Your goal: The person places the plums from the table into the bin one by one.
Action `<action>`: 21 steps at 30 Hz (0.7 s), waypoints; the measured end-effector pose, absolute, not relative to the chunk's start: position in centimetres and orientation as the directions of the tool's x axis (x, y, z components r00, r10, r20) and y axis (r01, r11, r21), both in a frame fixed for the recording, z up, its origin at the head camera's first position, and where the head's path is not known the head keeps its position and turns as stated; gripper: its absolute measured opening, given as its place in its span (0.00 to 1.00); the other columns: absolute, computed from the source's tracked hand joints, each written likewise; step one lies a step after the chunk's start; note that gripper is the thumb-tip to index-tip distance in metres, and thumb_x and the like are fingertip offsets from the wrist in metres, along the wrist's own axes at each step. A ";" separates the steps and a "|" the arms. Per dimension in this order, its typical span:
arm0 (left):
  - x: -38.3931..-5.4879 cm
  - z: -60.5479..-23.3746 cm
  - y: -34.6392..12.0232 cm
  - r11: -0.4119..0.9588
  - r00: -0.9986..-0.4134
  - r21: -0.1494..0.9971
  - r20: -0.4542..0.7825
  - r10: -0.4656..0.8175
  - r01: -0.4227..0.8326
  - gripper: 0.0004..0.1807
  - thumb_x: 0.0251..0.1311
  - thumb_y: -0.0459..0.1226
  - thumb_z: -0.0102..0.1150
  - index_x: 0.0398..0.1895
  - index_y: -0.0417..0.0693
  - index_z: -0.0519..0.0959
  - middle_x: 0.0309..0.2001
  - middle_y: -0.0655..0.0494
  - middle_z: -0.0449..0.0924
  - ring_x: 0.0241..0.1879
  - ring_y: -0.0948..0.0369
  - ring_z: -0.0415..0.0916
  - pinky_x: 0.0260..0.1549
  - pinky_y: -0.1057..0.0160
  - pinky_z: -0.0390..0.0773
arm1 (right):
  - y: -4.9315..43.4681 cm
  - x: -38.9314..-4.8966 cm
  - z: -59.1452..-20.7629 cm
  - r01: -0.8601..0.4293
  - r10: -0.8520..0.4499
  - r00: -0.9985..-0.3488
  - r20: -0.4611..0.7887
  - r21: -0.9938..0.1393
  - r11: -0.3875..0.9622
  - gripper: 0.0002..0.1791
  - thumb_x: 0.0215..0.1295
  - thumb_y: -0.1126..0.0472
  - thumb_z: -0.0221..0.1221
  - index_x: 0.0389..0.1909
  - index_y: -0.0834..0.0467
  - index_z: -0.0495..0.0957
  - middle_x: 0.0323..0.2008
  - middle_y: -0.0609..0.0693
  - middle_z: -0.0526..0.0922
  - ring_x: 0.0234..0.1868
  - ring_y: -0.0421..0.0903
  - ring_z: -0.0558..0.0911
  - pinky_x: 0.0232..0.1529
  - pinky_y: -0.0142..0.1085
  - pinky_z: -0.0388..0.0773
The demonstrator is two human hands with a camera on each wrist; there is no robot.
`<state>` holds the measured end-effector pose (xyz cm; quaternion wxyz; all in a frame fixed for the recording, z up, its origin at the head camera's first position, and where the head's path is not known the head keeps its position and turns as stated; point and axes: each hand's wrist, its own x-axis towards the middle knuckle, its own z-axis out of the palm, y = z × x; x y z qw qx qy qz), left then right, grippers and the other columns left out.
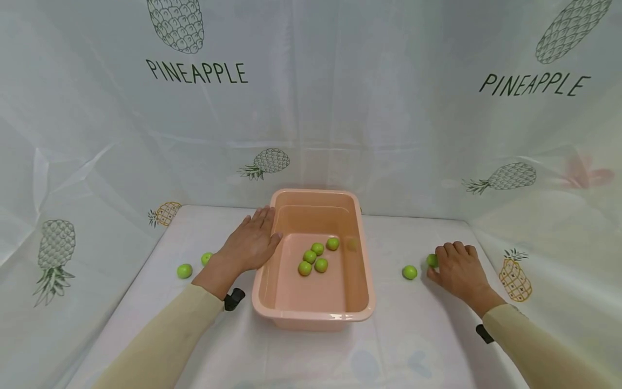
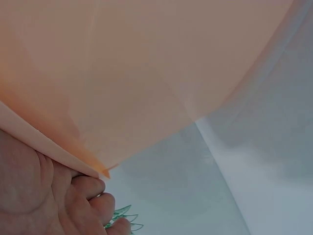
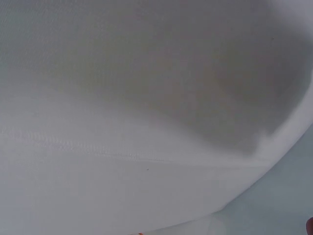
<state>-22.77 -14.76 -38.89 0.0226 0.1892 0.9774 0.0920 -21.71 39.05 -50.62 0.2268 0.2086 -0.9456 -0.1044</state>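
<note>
Tablecloth (image 1: 403,340), white with faint bluish patches (image 1: 365,364) at the near side, lies flat; pale sheeting (image 1: 379,108) printed with pineapples (image 1: 512,176) and the word PINEAPPLE rises behind it and along both sides. Midway across stands a peach basin (image 1: 316,294) with five green fruits (image 1: 321,265) on its floor. Two loose fruits (image 1: 184,271) lie on the tablecloth to its left, a single fruit (image 1: 410,272) to its right. The left hand (image 1: 250,239) rests along the basin's left rim, fingers straight and close together. Farther right, the right hand (image 1: 458,270) bends its fingers over another green fruit (image 1: 431,260), seemingly pinching it against the thumb, though the right wrist view shows mostly shadowed tablecloth.
</note>
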 end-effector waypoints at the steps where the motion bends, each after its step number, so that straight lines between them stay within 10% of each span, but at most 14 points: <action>1: -22.8 -38.9 -14.8 0.912 -0.927 0.187 -0.010 0.374 0.366 0.40 0.84 0.51 0.37 0.83 0.30 0.46 0.84 0.34 0.46 0.84 0.40 0.45 0.81 0.39 0.52 | 39.0 -21.8 -50.5 -0.346 -0.442 -0.807 0.392 0.293 0.891 0.24 0.60 0.44 0.55 0.34 0.65 0.70 0.30 0.57 0.72 0.38 0.60 0.72 0.42 0.59 0.72; 21: -22.8 -38.8 -14.7 0.918 -0.929 0.162 -0.020 0.370 0.362 0.41 0.84 0.52 0.36 0.84 0.31 0.46 0.84 0.34 0.46 0.84 0.41 0.44 0.81 0.40 0.51 | 36.3 -22.7 -48.3 -0.370 -0.440 -0.787 0.433 0.240 0.898 0.22 0.57 0.48 0.63 0.36 0.64 0.72 0.32 0.57 0.75 0.38 0.59 0.73 0.43 0.56 0.71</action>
